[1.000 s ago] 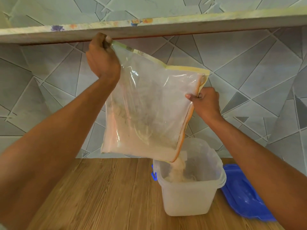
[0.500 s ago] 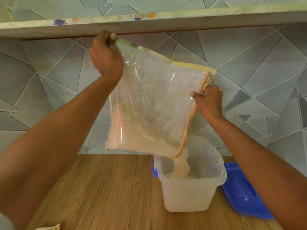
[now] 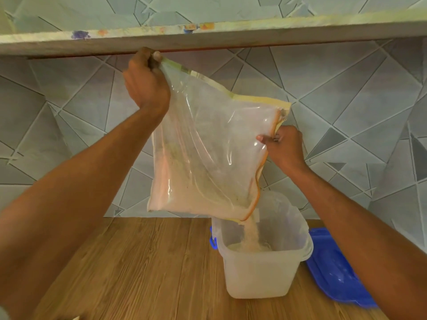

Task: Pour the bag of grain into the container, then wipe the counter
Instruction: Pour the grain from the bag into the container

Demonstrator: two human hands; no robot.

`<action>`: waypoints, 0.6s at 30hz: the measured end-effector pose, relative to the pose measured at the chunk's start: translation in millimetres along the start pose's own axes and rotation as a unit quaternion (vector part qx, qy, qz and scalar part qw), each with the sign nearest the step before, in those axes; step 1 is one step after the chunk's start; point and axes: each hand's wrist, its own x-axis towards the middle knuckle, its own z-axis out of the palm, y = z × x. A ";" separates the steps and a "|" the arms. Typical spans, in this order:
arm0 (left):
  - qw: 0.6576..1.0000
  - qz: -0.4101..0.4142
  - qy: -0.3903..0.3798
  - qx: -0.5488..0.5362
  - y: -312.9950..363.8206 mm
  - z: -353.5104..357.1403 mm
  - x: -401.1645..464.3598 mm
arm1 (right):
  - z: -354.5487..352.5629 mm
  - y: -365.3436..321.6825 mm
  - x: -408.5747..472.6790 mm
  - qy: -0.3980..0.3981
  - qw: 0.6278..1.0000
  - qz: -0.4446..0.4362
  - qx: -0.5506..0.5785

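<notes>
A clear plastic bag of grain [image 3: 208,158] with a yellow-orange zip edge hangs tilted above the counter. My left hand [image 3: 145,84] pinches its raised upper corner just under the shelf. My right hand [image 3: 284,148] grips the open zip edge lower on the right. Pale grain lies along the bag's bottom and streams from its lower right corner into a translucent white container [image 3: 261,273] standing on the wooden counter [image 3: 143,269]. A low heap of grain sits inside the container.
A blue lid [image 3: 332,269] lies flat on the counter right of the container, partly under my right forearm. A shelf [image 3: 231,35] runs overhead close above my left hand. A grey tiled wall [image 3: 346,100] stands behind.
Both hands have lifted the bag slightly higher and tilted it more. Grain keeps flowing, and the heap in the container has grown.
</notes>
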 end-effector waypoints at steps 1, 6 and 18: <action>1.000 0.004 -0.001 -0.002 -0.3 1.2 -0.6 | 0.5 0.8 0.6 -0.011 1.000 -0.004 0.001; 1.000 -0.001 -0.002 -0.009 -1.7 2.6 2.3 | 1.8 5.8 1.9 0.025 1.000 0.007 0.013; 0.999 -0.029 0.000 -0.020 -9.7 4.0 2.4 | -6.7 2.1 1.7 0.009 0.998 0.016 0.058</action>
